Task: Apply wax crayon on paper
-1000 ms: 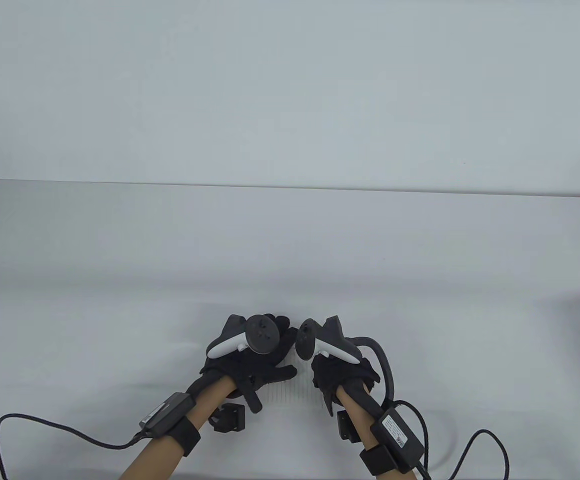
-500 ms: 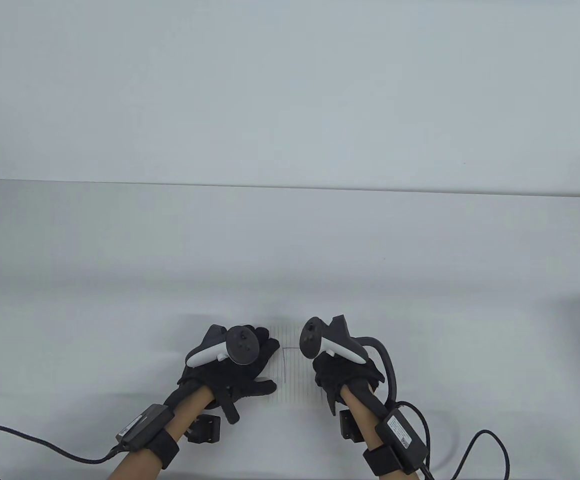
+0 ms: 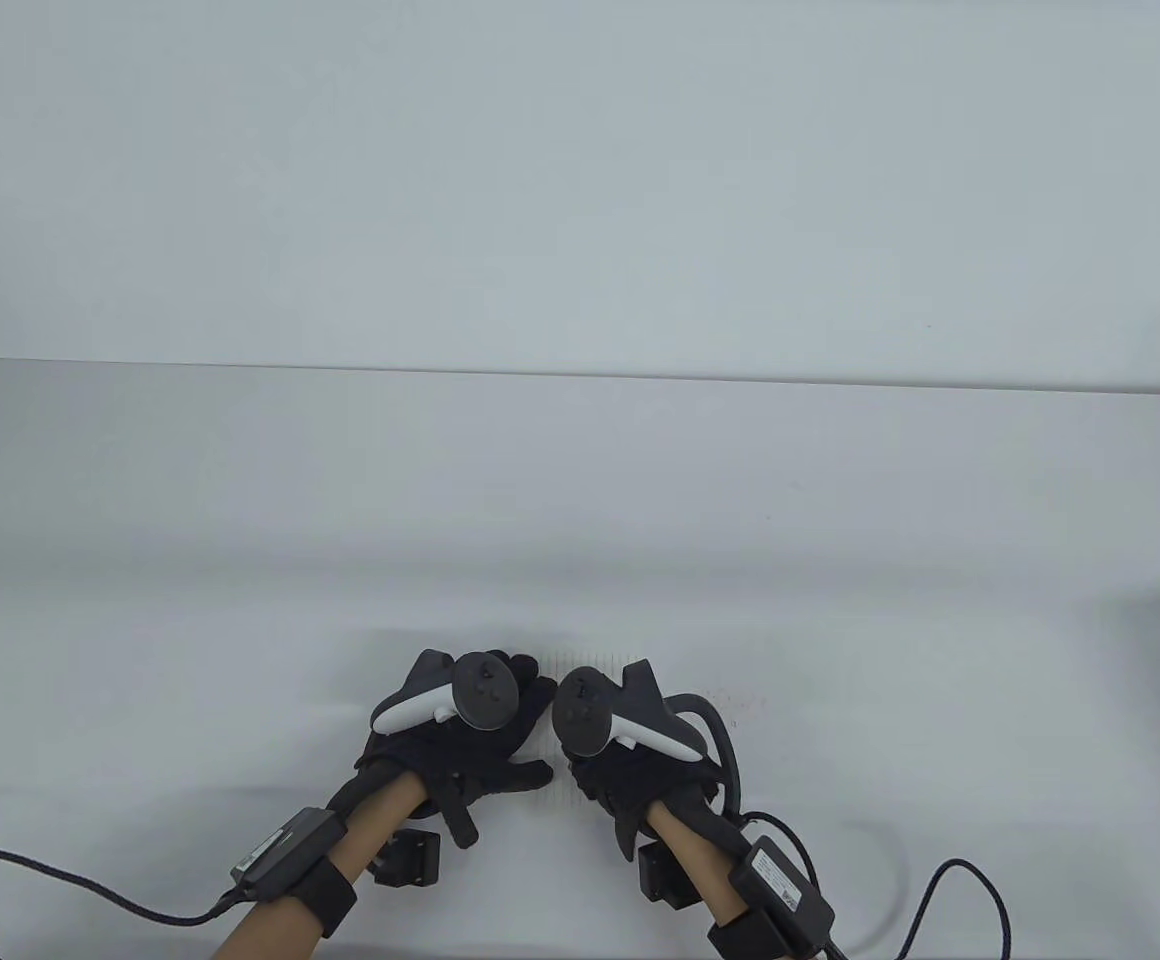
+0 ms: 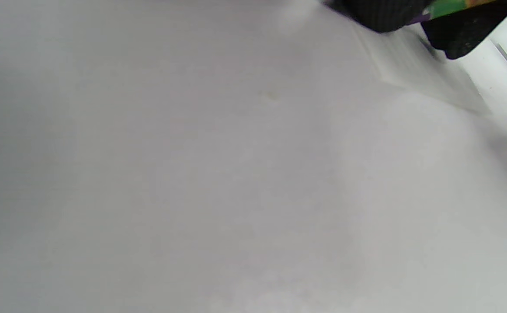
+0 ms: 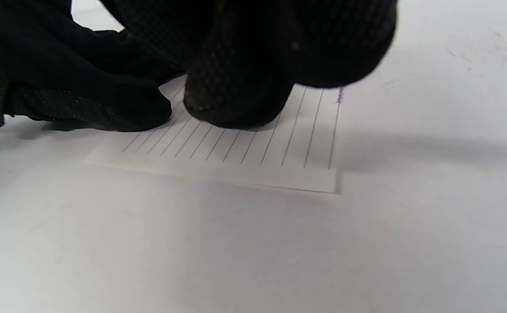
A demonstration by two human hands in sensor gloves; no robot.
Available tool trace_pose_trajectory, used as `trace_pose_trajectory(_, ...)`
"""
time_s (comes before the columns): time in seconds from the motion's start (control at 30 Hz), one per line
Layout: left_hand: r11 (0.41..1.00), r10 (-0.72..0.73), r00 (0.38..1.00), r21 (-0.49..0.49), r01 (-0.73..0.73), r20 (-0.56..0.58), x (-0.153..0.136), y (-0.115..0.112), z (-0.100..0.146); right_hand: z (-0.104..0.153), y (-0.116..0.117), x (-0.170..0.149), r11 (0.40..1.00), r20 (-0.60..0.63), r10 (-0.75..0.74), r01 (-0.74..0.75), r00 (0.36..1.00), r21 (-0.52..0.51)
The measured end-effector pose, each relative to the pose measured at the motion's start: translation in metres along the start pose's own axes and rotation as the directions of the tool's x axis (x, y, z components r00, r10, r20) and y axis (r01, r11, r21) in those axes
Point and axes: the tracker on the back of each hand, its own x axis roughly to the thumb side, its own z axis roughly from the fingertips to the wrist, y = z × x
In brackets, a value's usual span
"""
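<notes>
Two gloved hands sat close together near the front edge of the counter (image 3: 580, 480) in the table view. The left hand (image 3: 470, 740) lay flat, its fingers (image 3: 538, 696) spread and pressing down on a small lined sheet of paper (image 3: 595, 660), most of which was hidden under the two hands. The right hand (image 3: 630, 775) was curled just beside it, nearly touching, with its tracker (image 3: 620, 715) tipped toward the left one (image 3: 450, 695). You couldn't see the crayon from up there. Faint reddish smudges (image 3: 740, 705) marked the counter just right of the right hand. The counter was plain pale grey-white, with a plain pale wall (image 3: 580, 180) behind it, and cables (image 3: 60, 870) trailed off both wrists.

The left wrist view was mostly blurry counter (image 4: 192, 174). Up in the top right corner dark gloved fingers (image 4: 383, 15) gripped a crayon with a green and orange wrapper (image 4: 449, 6), its purple tip down by the paper's edge (image 4: 409, 65). Couldn't tell for sure from that frame whose fingers those were.

The right wrist view was much clearer: the lined paper (image 5: 253, 152) lay flat on the counter (image 5: 253, 252), the right hand's fingers (image 5: 236, 100) were bunched and clenched down onto it, and the left hand's fingers (image 5: 105, 104) rested on its far left part. A short purple mark (image 5: 340, 94) sat at the sheet's right edge. The crayon itself was hidden inside the fist.
</notes>
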Motion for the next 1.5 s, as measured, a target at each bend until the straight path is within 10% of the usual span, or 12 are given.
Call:
trace_pose_trajectory(1.13, 1.000, -0.004, 1.000, 0.006, 0.004, -0.002, -0.001, -0.001, -0.001, 0.002, -0.010, -0.041, 0.991, -0.293, 0.056, -0.017, 0.954, 0.133)
trace_pose_trajectory(1.5, 0.999, -0.038, 0.999, 0.035, 0.038, -0.001, 0.004, -0.001, -0.001, -0.007, -0.006, -0.040, 0.961, -0.092, -0.089, 0.062, 0.992, -0.268)
